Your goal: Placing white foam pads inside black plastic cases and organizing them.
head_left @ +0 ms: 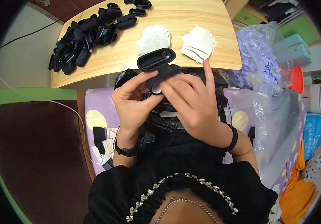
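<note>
1. Black and glossy within, the hinged case [156, 59] is held open by both hands at the front edge of the wooden table [186, 15]; its upper half gapes like a shallow tray.
2. The left hand [132, 101] pinches the case between thumb and forefinger; the right hand [197, 100] has bunched fingers pressed against its lower part, with one outer finger sticking out straight — whether that one touches anything, I cannot tell.
3. A pale patch [156, 88] shows in the case's rounded lower end; it may be a white insert, but the fingers hide too much to be sure.
4. This piece looks midway, I judge: opened and being handled; not yet closed or set down.
5. Two white stacks, the left stack [153, 39] and the right stack [200, 42], lie on the table, so plenty of those pieces seem unused.
6. A heap of black cases [87, 35] covers the table's left side; which are finished and which are waiting cannot be told — only that the batch is large.
</note>
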A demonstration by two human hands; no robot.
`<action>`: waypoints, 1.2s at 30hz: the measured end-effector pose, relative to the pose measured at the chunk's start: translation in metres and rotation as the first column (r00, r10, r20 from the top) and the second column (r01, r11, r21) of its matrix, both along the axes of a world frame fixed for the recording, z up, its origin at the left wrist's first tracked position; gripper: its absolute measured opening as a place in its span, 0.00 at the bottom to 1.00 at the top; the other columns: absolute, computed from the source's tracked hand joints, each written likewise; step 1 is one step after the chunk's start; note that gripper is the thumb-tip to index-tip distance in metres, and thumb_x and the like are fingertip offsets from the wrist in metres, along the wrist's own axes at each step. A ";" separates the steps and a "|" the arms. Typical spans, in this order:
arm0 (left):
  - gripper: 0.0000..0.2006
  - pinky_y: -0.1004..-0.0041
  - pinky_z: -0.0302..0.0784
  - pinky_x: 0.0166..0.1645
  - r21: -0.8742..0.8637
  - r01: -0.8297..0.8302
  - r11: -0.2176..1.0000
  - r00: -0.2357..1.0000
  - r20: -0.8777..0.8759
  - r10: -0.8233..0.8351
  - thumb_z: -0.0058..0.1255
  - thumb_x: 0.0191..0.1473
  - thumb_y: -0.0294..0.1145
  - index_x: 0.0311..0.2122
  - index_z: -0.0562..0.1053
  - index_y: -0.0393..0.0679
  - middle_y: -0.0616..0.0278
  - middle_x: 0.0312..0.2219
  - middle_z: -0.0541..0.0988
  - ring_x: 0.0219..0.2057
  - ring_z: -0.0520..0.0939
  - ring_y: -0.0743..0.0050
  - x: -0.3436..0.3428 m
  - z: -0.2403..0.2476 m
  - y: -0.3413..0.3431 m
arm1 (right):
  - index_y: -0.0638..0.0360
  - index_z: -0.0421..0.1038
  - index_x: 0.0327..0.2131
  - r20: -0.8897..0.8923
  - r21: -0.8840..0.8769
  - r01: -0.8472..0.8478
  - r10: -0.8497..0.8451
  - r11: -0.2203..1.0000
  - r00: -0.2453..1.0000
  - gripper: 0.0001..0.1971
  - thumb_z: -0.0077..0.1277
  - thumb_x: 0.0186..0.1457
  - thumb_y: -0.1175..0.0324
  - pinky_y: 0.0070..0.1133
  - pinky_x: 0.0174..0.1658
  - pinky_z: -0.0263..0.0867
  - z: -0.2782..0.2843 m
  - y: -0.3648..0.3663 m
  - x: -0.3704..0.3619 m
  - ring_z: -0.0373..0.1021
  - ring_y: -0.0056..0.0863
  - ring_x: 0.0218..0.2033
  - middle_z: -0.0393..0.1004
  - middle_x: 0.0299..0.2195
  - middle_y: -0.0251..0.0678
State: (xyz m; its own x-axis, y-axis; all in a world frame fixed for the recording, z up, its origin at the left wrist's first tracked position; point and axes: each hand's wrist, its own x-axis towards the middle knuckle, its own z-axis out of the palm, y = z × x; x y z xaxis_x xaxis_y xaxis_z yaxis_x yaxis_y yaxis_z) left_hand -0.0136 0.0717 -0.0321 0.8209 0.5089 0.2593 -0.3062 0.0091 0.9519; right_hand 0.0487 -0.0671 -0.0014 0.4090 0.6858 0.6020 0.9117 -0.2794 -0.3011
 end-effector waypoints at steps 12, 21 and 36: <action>0.19 0.82 0.67 0.38 -0.141 -0.033 0.989 0.987 -0.162 0.010 0.48 0.35 0.21 0.39 0.68 0.32 0.64 0.29 0.73 0.31 0.73 0.79 -0.040 -0.028 0.043 | 0.64 0.71 0.34 -0.394 -0.107 -0.107 0.057 0.988 0.917 0.15 0.56 0.42 0.67 0.23 0.35 0.66 -0.038 0.067 0.096 0.68 0.35 0.32 0.70 0.33 0.40; 0.17 0.83 0.64 0.38 -0.241 0.039 0.970 0.977 -0.196 -0.088 0.43 0.37 0.29 0.36 0.68 0.32 0.63 0.29 0.72 0.31 0.71 0.79 -0.047 -0.043 0.054 | 0.62 0.71 0.27 -0.117 -0.264 0.001 -0.032 0.965 0.993 0.11 0.53 0.44 0.64 0.30 0.33 0.65 -0.082 0.097 0.091 0.68 0.41 0.30 0.66 0.27 0.41; 0.22 0.77 0.60 0.14 -0.869 0.462 0.178 0.795 0.317 -0.517 0.29 0.44 0.40 0.35 0.69 0.33 0.53 0.21 0.73 0.15 0.70 0.66 -0.003 -0.030 0.038 | 0.59 0.75 0.30 -0.065 0.195 -0.055 0.069 0.979 0.995 0.07 0.49 0.44 0.74 0.22 0.35 0.66 0.004 0.049 0.082 0.69 0.30 0.29 0.73 0.27 0.37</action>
State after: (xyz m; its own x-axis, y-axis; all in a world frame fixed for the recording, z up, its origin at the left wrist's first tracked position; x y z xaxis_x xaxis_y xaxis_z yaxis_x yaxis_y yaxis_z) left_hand -0.0169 0.1098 -0.0625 0.9897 -0.1167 -0.0831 0.1344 0.9571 0.2566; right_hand 0.1307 -0.0180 0.0022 0.4158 0.5849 0.6964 0.8998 -0.1532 -0.4085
